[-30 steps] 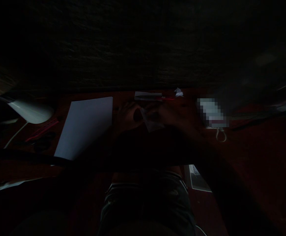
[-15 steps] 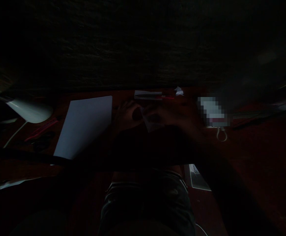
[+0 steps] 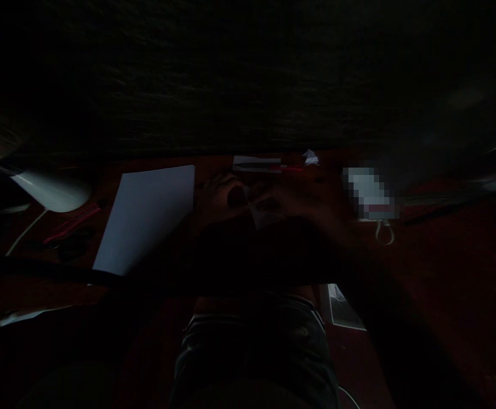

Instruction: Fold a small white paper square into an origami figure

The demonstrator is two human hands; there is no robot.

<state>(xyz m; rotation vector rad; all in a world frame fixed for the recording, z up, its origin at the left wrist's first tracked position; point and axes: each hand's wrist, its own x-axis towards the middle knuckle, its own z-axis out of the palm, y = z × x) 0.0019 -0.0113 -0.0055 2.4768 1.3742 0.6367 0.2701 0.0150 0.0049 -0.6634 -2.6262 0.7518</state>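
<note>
The scene is very dark. A small pale piece of paper (image 3: 261, 218) is at the middle of the dark reddish table, between my two hands. My left hand (image 3: 220, 196) is closed at the paper's left edge, thumb and fingers curved towards each other. From the right, my right hand (image 3: 284, 200) is closed over the paper's upper part, and its fingers hide some of it. Just beyond my hands lies a paper strip (image 3: 243, 161) with a slim tool with a red handle (image 3: 291, 168) resting across it.
A large white sheet (image 3: 154, 210) lies left of my hands. Farther left are a white lamp-like cone (image 3: 56, 193), a cord and a pinkish-red strip (image 3: 73, 222). At the back is a small crumpled or folded paper (image 3: 310, 158). On the right lies a blurred-out pale object (image 3: 369, 193) with a cord loop (image 3: 385, 233).
Very little differs. My hands stay at the small paper with only a slight shift of the fingers, and the picture is slightly darker around them.
</note>
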